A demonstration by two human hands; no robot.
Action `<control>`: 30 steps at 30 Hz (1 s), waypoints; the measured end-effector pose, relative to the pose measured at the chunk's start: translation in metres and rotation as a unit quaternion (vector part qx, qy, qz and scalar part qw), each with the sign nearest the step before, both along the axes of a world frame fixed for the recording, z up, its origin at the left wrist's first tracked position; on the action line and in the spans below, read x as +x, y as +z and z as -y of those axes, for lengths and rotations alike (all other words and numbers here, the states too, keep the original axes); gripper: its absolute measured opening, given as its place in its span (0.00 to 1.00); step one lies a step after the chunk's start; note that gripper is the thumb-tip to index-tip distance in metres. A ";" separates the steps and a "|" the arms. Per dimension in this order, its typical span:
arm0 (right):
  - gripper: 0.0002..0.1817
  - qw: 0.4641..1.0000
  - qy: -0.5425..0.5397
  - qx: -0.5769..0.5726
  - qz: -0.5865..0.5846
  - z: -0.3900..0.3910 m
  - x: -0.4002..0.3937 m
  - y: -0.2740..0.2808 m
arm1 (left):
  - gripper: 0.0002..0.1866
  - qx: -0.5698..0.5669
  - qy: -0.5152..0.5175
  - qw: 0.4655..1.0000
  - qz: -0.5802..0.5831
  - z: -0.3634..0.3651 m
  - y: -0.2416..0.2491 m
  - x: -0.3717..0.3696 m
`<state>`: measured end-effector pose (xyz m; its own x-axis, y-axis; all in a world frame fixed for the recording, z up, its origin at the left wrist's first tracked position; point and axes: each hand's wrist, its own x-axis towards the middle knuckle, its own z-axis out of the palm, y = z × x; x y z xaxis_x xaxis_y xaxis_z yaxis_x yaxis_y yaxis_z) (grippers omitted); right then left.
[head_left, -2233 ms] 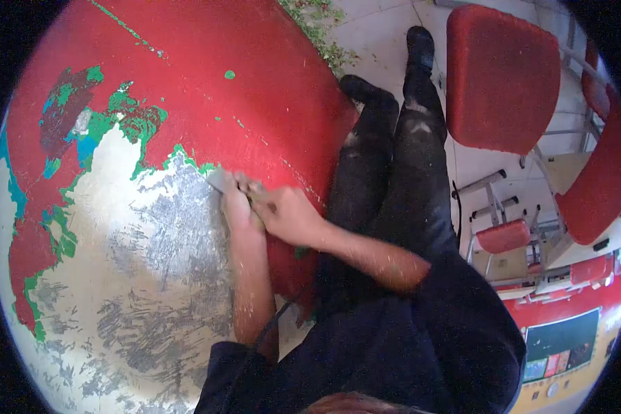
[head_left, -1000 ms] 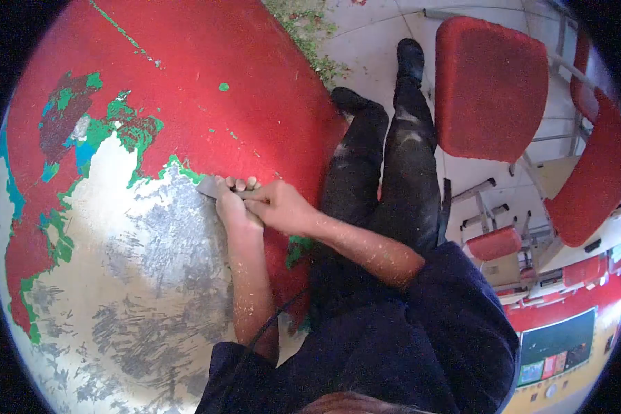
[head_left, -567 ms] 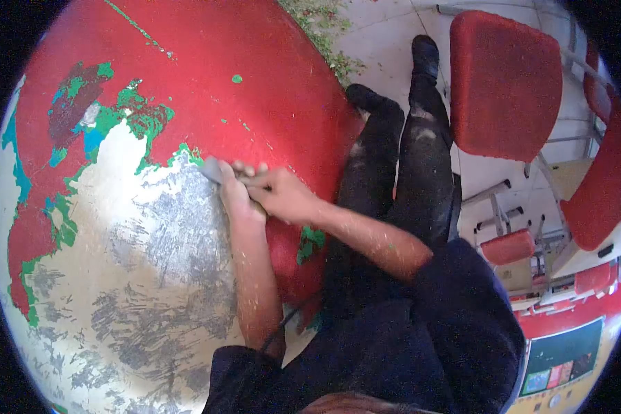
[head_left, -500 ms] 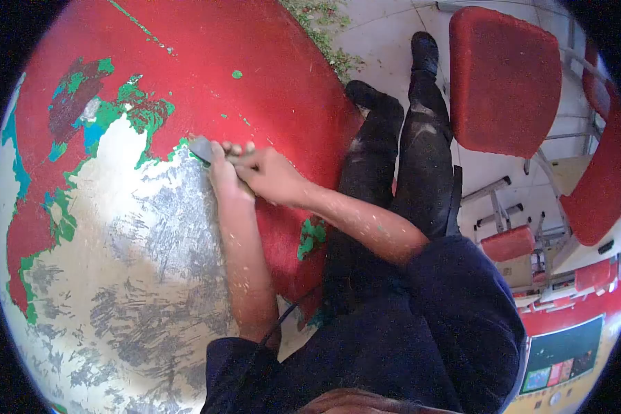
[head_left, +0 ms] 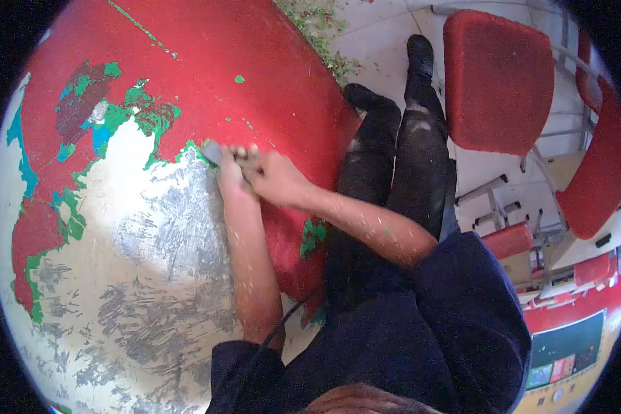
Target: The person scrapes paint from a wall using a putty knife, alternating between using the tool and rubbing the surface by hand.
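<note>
The scraper (head_left: 212, 152) shows only its blade tip — the handle is hidden inside the left hand (head_left: 230, 181) and right hand (head_left: 274, 179), which are blurred. The tabletop (head_left: 207, 62) is cut off by the dark lens edge. Small posters on the board (head_left: 557, 352) are too small to read.

Bright daylight, strong fisheye warp, black corners, slight blur.

Grey flat scraper blade (head_left: 212, 152) tilted against red-painted tabletop (head_left: 255, 62) at the bare patch's edge
</note>
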<state>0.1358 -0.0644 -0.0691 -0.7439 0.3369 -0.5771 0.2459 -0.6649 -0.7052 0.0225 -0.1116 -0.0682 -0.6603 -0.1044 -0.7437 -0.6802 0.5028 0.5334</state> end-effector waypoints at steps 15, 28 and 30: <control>0.15 0.969 -0.220 -0.030 0.110 -0.020 -0.017 -0.058 | 0.25 -0.201 -0.619 0.744 -0.155 -0.052 0.007 0.014; 0.18 0.910 -0.280 -0.115 0.282 -0.149 0.288 -0.037 | 0.23 -0.255 -0.943 0.211 0.015 0.081 0.062 0.091; 0.18 0.902 -0.297 -0.096 0.297 -0.177 0.312 -0.011 | 0.19 -0.236 -0.860 0.426 0.152 0.111 0.089 0.126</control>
